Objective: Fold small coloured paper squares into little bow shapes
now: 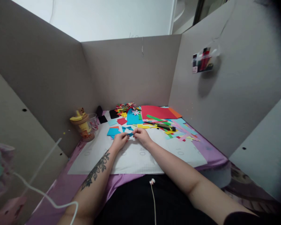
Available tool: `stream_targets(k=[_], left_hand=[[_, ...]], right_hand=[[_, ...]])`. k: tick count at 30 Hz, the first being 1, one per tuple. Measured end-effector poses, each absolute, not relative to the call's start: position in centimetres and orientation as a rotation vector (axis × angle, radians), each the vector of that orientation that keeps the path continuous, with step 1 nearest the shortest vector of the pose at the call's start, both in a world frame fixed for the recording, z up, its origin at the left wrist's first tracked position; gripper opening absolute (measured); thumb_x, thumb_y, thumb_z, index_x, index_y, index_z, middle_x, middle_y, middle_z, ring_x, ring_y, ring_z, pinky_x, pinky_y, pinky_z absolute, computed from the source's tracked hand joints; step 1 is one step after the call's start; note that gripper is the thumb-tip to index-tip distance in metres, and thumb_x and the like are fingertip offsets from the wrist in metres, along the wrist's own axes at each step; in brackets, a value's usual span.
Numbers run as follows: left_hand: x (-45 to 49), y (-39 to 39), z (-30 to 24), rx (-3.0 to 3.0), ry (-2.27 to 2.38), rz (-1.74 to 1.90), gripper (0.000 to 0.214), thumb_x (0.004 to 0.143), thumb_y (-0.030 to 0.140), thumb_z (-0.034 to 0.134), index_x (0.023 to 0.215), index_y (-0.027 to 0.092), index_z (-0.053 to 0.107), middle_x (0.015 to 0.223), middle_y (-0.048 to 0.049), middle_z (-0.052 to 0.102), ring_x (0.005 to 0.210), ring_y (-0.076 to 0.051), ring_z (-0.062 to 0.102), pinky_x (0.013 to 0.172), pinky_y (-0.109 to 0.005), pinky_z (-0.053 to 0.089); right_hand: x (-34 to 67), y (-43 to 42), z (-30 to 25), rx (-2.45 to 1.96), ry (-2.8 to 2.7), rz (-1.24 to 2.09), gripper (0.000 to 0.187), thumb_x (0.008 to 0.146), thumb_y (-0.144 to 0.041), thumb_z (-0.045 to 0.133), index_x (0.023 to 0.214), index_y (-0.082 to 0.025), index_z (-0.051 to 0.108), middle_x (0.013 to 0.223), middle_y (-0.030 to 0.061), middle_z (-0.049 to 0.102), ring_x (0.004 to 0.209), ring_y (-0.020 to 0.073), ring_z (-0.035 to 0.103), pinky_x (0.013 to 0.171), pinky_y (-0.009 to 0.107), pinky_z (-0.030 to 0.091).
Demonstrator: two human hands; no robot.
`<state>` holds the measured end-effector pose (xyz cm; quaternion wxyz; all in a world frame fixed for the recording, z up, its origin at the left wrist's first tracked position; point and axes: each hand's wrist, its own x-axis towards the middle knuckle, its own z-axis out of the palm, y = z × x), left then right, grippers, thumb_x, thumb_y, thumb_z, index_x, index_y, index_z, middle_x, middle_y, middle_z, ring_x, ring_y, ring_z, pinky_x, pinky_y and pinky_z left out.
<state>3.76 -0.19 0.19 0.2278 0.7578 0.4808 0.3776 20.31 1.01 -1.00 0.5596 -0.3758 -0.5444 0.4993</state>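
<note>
My left hand [119, 139] and my right hand [140, 135] meet over a white cutting mat [131, 156], both pinching a small folded blue paper piece [130, 134] between their fingertips. The fingers of both hands are closed on it. Just beyond lie other blue paper pieces [113, 132] and a red square [121, 121]. My left forearm carries a dark tattoo.
Coloured paper sheets and strips [168, 122] spread at the back right, with a yellow-black utility knife [162, 126] on them. A pile of folded paper stars [125, 108] sits at the back. A jar with a yellow lid [83, 126] stands left. Cardboard walls [131, 68] enclose the desk.
</note>
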Motion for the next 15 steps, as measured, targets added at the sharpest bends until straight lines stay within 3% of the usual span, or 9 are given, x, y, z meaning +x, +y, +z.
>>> stream_targets(k=[7,15], left_hand=[[3.62,0.12,-0.09,2.178,1.350,1.072,0.021,0.078,0.022,0.049,0.074,0.015,0.068,0.058,0.0007,0.062,0.056,-0.011,0.052,0.056,-0.021,0.038],[3.26,0.70,-0.63,2.259,1.304,1.171,0.022,0.078,0.022,0.054,0.092,0.018,0.070,0.076,-0.0025,0.070,0.068,-0.014,0.060,0.064,-0.024,0.046]], right_hand=[[20.21,0.60,-0.49,-0.915,-1.245,1.238,0.011,0.060,-0.025,0.058,0.066,-0.015,0.061,0.051,-0.0020,0.058,0.048,0.0100,0.051,0.051,0.022,0.041],[20.20,0.49,-0.50,-0.919,-1.291,1.221,0.020,0.061,-0.032,0.066,0.068,-0.015,0.059,0.055,-0.0023,0.058,0.050,0.0096,0.051,0.051,0.022,0.040]])
